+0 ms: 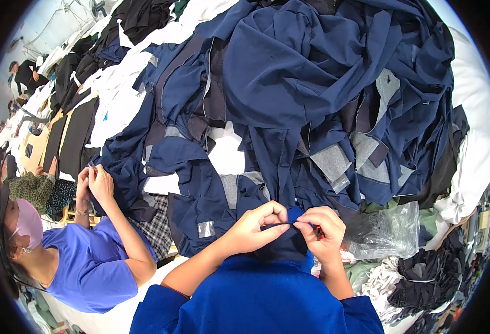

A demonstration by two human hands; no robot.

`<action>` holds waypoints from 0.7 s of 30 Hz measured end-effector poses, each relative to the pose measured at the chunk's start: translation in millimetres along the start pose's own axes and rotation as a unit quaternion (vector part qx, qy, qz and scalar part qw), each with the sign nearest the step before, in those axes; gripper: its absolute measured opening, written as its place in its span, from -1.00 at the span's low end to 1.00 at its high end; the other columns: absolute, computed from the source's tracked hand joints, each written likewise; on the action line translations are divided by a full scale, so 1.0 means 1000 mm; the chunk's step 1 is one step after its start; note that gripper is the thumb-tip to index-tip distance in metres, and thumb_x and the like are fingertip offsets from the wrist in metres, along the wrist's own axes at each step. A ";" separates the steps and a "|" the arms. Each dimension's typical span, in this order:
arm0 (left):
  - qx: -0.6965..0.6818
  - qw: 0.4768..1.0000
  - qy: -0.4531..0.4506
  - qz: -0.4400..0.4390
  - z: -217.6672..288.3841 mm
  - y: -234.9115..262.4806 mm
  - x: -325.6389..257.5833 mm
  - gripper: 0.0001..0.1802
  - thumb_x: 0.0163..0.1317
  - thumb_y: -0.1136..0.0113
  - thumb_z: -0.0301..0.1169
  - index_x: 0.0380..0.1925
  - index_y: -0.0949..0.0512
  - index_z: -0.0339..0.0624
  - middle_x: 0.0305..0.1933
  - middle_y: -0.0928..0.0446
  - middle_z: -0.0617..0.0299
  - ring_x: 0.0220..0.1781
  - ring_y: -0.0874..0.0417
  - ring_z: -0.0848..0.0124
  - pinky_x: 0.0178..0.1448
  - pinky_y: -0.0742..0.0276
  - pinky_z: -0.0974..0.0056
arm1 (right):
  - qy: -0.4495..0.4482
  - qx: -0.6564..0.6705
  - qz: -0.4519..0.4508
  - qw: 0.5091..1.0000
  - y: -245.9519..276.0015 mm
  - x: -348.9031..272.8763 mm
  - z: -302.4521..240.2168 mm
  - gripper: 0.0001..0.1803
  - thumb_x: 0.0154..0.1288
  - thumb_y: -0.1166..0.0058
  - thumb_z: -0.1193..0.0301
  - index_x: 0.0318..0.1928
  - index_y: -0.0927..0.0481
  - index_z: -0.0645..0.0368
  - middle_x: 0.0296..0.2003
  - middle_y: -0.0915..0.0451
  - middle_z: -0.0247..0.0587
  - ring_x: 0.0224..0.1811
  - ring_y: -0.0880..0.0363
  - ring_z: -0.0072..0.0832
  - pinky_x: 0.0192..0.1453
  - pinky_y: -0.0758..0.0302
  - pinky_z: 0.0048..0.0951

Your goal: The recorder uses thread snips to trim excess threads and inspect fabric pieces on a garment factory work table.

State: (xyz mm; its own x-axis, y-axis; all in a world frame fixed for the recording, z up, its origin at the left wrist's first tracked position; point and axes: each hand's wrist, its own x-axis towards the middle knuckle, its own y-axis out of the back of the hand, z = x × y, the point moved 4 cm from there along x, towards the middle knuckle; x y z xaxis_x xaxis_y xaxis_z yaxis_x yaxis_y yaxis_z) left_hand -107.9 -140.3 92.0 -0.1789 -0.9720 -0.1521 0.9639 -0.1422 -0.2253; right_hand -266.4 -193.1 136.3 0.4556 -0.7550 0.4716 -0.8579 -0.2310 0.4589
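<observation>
In front of my chest, a piece of navy cloth (283, 246) hangs from my two hands. My left hand (258, 227) pinches its upper edge between thumb and fingers. Close beside it, my right hand (324, 229) grips the same edge in a pinch, with the cloth stretched across the short gap. What lies inside the fingertips is too small to make out. Just beyond my hands spreads a big heap of navy garments (295, 72), some showing grey patches such as the grey lining (331, 161).
At my left a co-worker in a purple-blue shirt (92, 264) holds both hands raised near dark cloth. A clear plastic bag (387, 234) lies at right, above a tied black bundle (429, 278). White cloth (470, 128) edges the heap. Other people work at far left.
</observation>
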 end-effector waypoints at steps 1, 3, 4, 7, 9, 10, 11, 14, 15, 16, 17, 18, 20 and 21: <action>-0.020 1.000 0.003 -0.001 0.000 0.000 0.001 -0.89 0.22 -0.16 -0.53 -0.35 -0.41 -0.27 -0.28 -0.54 0.28 -0.25 -0.48 0.61 -0.14 -0.40 0.46 | 0.002 -0.001 0.012 1.000 -0.001 -0.001 0.004 -0.82 -0.07 -0.36 0.55 -0.42 -0.61 0.21 -0.42 -0.58 -0.22 -0.44 -0.55 -0.47 -0.38 -0.44 -0.54; -0.059 0.998 0.008 -0.003 -0.001 0.001 0.001 -0.80 0.25 -0.17 -0.49 -0.14 -0.51 -0.33 -0.24 -0.56 0.31 -0.19 -0.54 0.62 -0.06 -0.44 0.48 | 0.004 -0.001 0.024 1.000 -0.002 -0.001 0.005 -0.83 -0.06 -0.35 0.56 -0.42 -0.60 0.22 -0.42 -0.58 -0.23 -0.47 -0.52 -0.52 -0.41 -0.40 -0.57; -0.059 0.998 0.008 -0.001 0.000 0.002 0.000 -0.80 0.25 -0.17 -0.49 -0.14 -0.51 -0.33 -0.24 -0.56 0.31 -0.19 -0.54 0.62 -0.06 -0.44 0.48 | -0.048 0.014 0.032 0.998 -0.002 -0.002 0.008 -0.84 -0.05 -0.34 0.58 -0.43 -0.60 0.22 -0.42 -0.57 -0.25 -0.50 -0.45 -0.59 -0.44 -0.34 -0.62; -0.069 0.996 0.037 0.032 -0.002 0.007 0.000 -0.80 0.24 -0.18 -0.49 -0.17 -0.56 -0.37 -0.22 -0.60 0.26 -0.14 -0.56 0.59 0.00 -0.46 0.46 | -0.096 0.029 0.030 0.995 -0.003 -0.004 0.016 -0.85 0.00 -0.30 0.60 -0.41 -0.56 0.25 -0.44 -0.55 -0.34 -0.57 -0.26 -0.75 -0.50 -0.17 -0.72; -0.044 0.997 0.030 0.059 -0.003 0.010 0.000 -0.80 0.24 -0.18 -0.49 -0.18 -0.56 -0.38 -0.23 -0.61 0.26 -0.15 -0.57 0.59 0.00 -0.47 0.46 | -0.217 0.053 0.047 0.974 0.000 -0.014 0.025 -0.76 0.01 -0.33 0.50 -0.32 -0.54 0.22 -0.42 -0.55 -0.31 -0.56 -0.37 -0.61 -0.48 -0.31 -0.62; -0.020 0.996 0.023 0.084 -0.003 0.012 -0.001 -0.81 0.24 -0.18 -0.49 -0.20 -0.57 -0.39 -0.24 -0.61 0.25 -0.16 -0.58 0.58 -0.01 -0.47 0.45 | -0.229 0.083 0.035 0.969 0.000 -0.014 0.024 -0.63 0.11 -0.28 0.44 -0.13 -0.41 0.23 -0.36 -0.48 -0.36 -0.50 -0.30 -0.66 -0.40 -0.28 -0.66; -0.002 0.995 0.003 0.101 -0.001 0.013 0.000 -0.83 0.22 -0.19 -0.49 -0.23 -0.59 -0.39 -0.26 -0.64 0.23 -0.20 -0.59 0.59 -0.06 -0.49 0.45 | -0.205 0.141 0.053 0.967 -0.004 -0.013 0.024 -0.65 0.18 -0.15 0.49 -0.06 -0.34 0.21 -0.33 -0.44 -0.34 -0.45 -0.28 -0.67 -0.36 -0.26 -0.67; 0.098 0.981 -0.046 0.161 0.001 0.017 -0.002 -0.84 0.19 -0.20 -0.51 -0.25 -0.60 -0.35 -0.28 -0.66 0.17 -0.24 -0.64 0.55 -0.12 -0.52 0.44 | -0.258 0.244 0.002 0.935 -0.009 -0.016 0.021 -0.72 0.35 0.04 0.50 0.01 -0.25 0.24 -0.27 -0.37 -0.35 -0.30 -0.31 -0.69 -0.20 -0.30 -0.67; 0.098 0.981 -0.046 0.161 0.001 0.017 -0.001 -0.84 0.19 -0.20 -0.51 -0.25 -0.60 -0.35 -0.28 -0.66 0.17 -0.24 -0.64 0.55 -0.12 -0.52 0.44 | -0.292 0.224 -0.048 0.929 -0.008 -0.018 0.019 -0.74 0.36 0.05 0.50 0.00 -0.27 0.24 -0.27 -0.38 -0.35 -0.30 -0.32 -0.70 -0.19 -0.31 -0.67; 0.140 0.971 -0.081 0.176 0.004 0.017 -0.002 -0.85 0.17 -0.21 -0.51 -0.26 -0.61 -0.33 -0.29 -0.66 0.13 -0.26 -0.67 0.49 -0.15 -0.54 0.42 | -0.316 0.211 -0.071 0.922 -0.010 -0.020 0.017 -0.78 0.35 0.00 0.49 -0.04 -0.35 0.25 -0.29 -0.44 -0.37 -0.29 -0.35 -0.73 -0.20 -0.33 -0.67; 0.182 0.958 -0.116 0.189 0.007 0.017 -0.002 -0.85 0.15 -0.22 -0.52 -0.27 -0.61 -0.31 -0.29 -0.66 0.10 -0.29 -0.69 0.44 -0.17 -0.55 0.40 | -0.327 0.225 -0.082 0.914 -0.013 -0.023 0.016 -0.79 0.33 -0.04 0.48 -0.08 -0.40 0.25 -0.32 -0.46 -0.39 -0.31 -0.37 -0.74 -0.22 -0.34 -0.68; 0.182 0.958 -0.116 0.188 0.008 0.016 -0.001 -0.85 0.15 -0.22 -0.52 -0.27 -0.61 -0.31 -0.29 -0.66 0.10 -0.29 -0.69 0.44 -0.17 -0.55 0.40 | -0.338 0.238 -0.092 0.906 -0.015 -0.026 0.018 -0.81 0.31 -0.08 0.47 -0.12 -0.44 0.25 -0.34 -0.49 -0.40 -0.32 -0.39 -0.74 -0.24 -0.35 -0.68; 0.239 0.935 -0.180 0.190 0.019 0.011 -0.002 -0.86 0.11 -0.24 -0.53 -0.30 -0.62 -0.29 -0.32 -0.65 0.06 -0.31 -0.70 0.30 -0.21 -0.57 0.35 | -0.329 0.228 -0.092 0.912 -0.019 -0.027 0.020 -0.80 0.25 -0.16 0.48 -0.15 -0.48 0.26 -0.38 -0.52 -0.40 -0.34 -0.43 -0.74 -0.25 -0.38 -0.68; 0.239 0.935 -0.180 0.190 0.020 0.011 -0.002 -0.86 0.11 -0.24 -0.53 -0.30 -0.62 -0.29 -0.32 -0.65 0.06 -0.31 -0.70 0.30 -0.21 -0.57 0.35 | -0.322 0.216 -0.091 0.917 -0.021 -0.026 0.019 -0.78 0.22 -0.19 0.49 -0.15 -0.47 0.26 -0.39 -0.53 -0.40 -0.34 -0.44 -0.74 -0.25 -0.39 -0.68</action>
State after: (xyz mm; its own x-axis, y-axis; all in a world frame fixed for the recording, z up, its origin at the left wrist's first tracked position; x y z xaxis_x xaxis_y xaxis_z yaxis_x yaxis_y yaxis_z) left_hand -93.2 -143.9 109.5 0.1895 -0.9569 0.2200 0.9379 0.2427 0.2478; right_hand -265.1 -180.2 100.2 0.4848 -0.8539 -0.1895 -0.8591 -0.5055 0.0799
